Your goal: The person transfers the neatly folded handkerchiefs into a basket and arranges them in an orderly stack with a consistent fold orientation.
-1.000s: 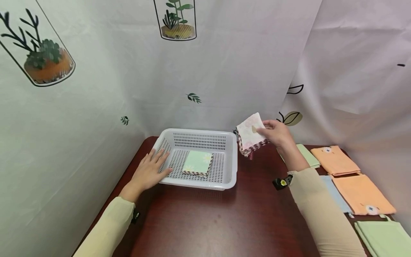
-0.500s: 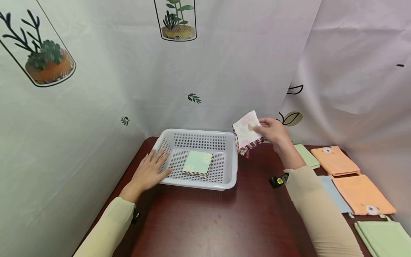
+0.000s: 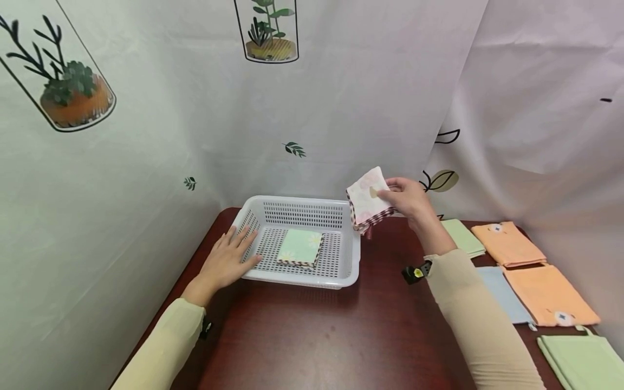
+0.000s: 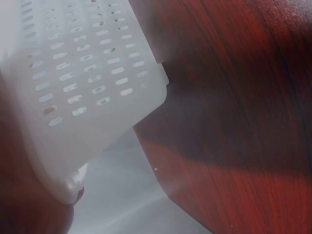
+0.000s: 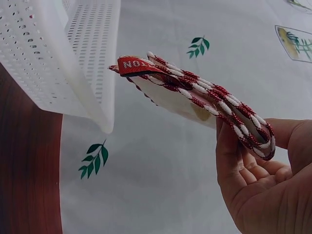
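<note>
While raised, right hand (image 3: 411, 199) pinching folded cloth (image 3: 366, 201), left hand (image 3: 225, 264) flat

Over the last second the right hand (image 3: 408, 198) has carried the folded pink-and-white floral cloth with red-and-white stitched edging (image 3: 368, 199) leftward and a little upward. Earlier the cloth hung over the dark red-brown wooden counter (image 3: 341, 336), just right of the white perforated plastic basket (image 3: 297, 205); now its left corner overlaps the basket's far right corner, and its lower edge hangs above the basket's right rim. The right forearm in its beige sleeve (image 3: 468, 303) has swung left with the hand, uncovering more of the pale green folded cloth (image 3: 463, 235) and the light blue folded cloth (image 3: 502, 292) lying behind it.
</note>
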The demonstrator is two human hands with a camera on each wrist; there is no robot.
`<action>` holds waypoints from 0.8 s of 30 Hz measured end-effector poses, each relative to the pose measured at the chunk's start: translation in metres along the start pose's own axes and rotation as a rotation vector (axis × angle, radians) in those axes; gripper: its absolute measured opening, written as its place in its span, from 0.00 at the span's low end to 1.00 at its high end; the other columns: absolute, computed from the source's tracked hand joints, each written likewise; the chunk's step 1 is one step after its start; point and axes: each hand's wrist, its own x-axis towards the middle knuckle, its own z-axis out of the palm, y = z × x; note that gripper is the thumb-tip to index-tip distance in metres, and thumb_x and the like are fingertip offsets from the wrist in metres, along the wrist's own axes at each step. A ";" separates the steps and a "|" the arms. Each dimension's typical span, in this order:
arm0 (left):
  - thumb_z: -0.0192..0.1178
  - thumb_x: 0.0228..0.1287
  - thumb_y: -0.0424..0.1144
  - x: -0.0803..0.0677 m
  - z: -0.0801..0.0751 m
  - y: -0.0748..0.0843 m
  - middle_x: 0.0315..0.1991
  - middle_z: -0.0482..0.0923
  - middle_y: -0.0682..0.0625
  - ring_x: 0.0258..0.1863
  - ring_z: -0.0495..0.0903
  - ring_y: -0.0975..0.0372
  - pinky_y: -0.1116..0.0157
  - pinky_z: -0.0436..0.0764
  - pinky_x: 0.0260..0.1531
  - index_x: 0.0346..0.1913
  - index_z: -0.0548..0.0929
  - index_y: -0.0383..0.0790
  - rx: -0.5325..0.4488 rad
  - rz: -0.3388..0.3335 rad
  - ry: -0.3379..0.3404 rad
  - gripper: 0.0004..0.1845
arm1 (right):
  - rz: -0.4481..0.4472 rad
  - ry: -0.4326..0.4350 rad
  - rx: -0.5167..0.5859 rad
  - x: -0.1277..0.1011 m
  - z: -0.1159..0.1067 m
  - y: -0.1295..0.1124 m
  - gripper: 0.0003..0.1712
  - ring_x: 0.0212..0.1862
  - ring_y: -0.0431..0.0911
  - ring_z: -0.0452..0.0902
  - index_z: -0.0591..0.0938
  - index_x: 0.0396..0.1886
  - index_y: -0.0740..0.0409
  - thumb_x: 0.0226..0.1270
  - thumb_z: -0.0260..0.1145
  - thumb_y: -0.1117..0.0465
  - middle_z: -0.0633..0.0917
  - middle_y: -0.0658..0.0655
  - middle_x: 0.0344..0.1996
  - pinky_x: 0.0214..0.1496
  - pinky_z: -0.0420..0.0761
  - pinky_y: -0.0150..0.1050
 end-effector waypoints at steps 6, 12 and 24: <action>0.51 0.71 0.64 -0.001 -0.001 0.001 0.80 0.53 0.40 0.79 0.43 0.38 0.37 0.46 0.75 0.80 0.58 0.45 -0.002 -0.006 0.004 0.42 | 0.016 0.001 0.003 0.000 0.005 -0.004 0.24 0.37 0.39 0.82 0.77 0.64 0.63 0.72 0.66 0.58 0.85 0.64 0.52 0.38 0.80 0.29; 0.52 0.71 0.64 -0.001 0.000 0.001 0.80 0.55 0.40 0.79 0.44 0.38 0.37 0.47 0.74 0.80 0.60 0.44 -0.004 -0.004 0.019 0.42 | 0.031 -0.012 0.015 -0.001 0.009 -0.007 0.25 0.39 0.41 0.82 0.77 0.65 0.62 0.72 0.65 0.58 0.84 0.64 0.52 0.40 0.81 0.31; 0.52 0.71 0.63 0.000 0.001 0.000 0.79 0.55 0.39 0.79 0.45 0.38 0.37 0.47 0.74 0.80 0.60 0.44 0.003 0.001 0.023 0.42 | 0.030 -0.022 0.081 0.001 0.022 -0.009 0.24 0.34 0.39 0.82 0.78 0.63 0.63 0.71 0.66 0.60 0.85 0.62 0.49 0.37 0.81 0.30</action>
